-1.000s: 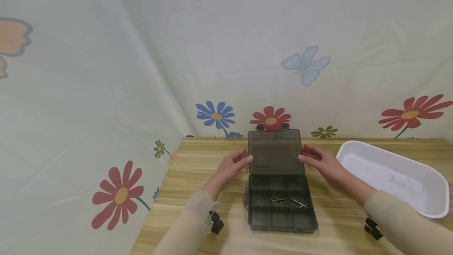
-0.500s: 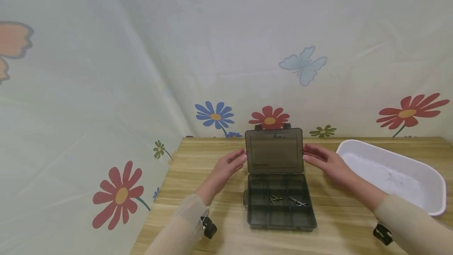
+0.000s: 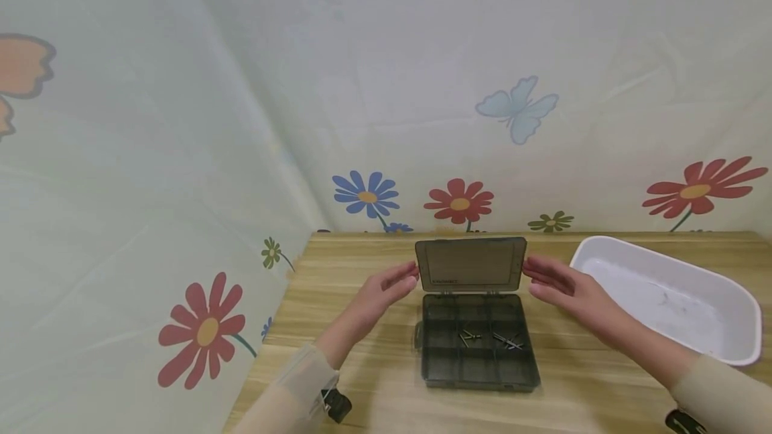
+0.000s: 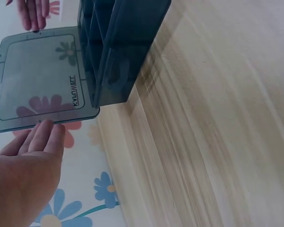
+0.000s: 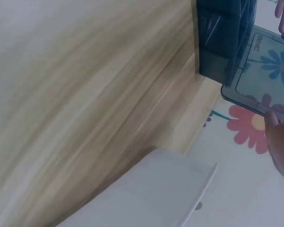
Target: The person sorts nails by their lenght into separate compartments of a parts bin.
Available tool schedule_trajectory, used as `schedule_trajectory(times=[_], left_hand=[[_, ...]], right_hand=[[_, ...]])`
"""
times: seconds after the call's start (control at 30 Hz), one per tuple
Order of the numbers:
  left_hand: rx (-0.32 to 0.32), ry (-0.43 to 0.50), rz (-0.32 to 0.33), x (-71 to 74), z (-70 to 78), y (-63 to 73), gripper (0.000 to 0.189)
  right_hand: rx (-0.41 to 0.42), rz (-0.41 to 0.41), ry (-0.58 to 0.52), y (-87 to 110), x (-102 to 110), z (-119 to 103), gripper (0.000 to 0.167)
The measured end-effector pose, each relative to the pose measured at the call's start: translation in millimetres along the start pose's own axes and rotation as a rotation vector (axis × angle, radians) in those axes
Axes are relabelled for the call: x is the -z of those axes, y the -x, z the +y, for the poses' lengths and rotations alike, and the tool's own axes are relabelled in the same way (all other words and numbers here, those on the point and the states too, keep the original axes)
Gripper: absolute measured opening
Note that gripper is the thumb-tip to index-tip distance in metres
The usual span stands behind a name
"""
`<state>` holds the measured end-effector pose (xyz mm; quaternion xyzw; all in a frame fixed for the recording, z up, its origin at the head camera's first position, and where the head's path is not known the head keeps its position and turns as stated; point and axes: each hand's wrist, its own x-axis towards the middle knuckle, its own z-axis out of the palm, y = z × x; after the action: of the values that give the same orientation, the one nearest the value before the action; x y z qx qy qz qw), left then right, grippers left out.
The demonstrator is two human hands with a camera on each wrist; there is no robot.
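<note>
A smoky, see-through compartment box (image 3: 480,370) lies on the table with its lid (image 3: 470,266) raised on the hinge at the back. My left hand (image 3: 376,293) touches the lid's left edge with its fingertips, fingers fairly straight. On the opposite edge are the fingertips of my right hand (image 3: 567,286), its thumb held a little apart below. Small brass-coloured screw-like pieces (image 3: 468,337) lie in the centre compartment. Thin silvery pieces (image 3: 508,341) lie in the one to its right. The left wrist view shows the lid (image 4: 40,75) between the fingers of both hands.
To the right stands a long white plastic tub (image 3: 657,307), close by the right forearm. The wooden table (image 3: 356,260) ends at the back against a cloth printed with flowers and butterflies (image 3: 422,86).
The lid has swung up from leaning back to tilting forward over the box, and its latches have dropped from view. Both hands moved with it, and the thumbs came off its face.
</note>
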<state>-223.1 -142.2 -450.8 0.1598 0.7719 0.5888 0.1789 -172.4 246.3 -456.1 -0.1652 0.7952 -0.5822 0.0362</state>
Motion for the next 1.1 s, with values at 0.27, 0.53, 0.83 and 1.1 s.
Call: schedule_trajectory(times=[0.27, 0.53, 0.83, 1.1], left_hand=[[0.007, -0.036, -0.049, -3.7, 0.6, 21.1, 0.067], [-0.016, -0.050, -0.084, -14.7, -7.0, 44.5, 0.074], [-0.098, -0.166, -0.046, -32.0, -25.7, 64.1, 0.076], [-0.135, -0.279, -0.017, -39.3, -36.5, 74.6, 0.078]], right_hand=[[0.022, -0.047, -0.075, 23.0, -3, -4, 0.057], [0.088, -0.061, -0.063, 47.6, -11, 3, 0.054], [0.227, 0.045, 0.087, 72.0, -33, 23, 0.056], [0.304, 0.082, 0.323, 84.4, -38, 37, 0.065]])
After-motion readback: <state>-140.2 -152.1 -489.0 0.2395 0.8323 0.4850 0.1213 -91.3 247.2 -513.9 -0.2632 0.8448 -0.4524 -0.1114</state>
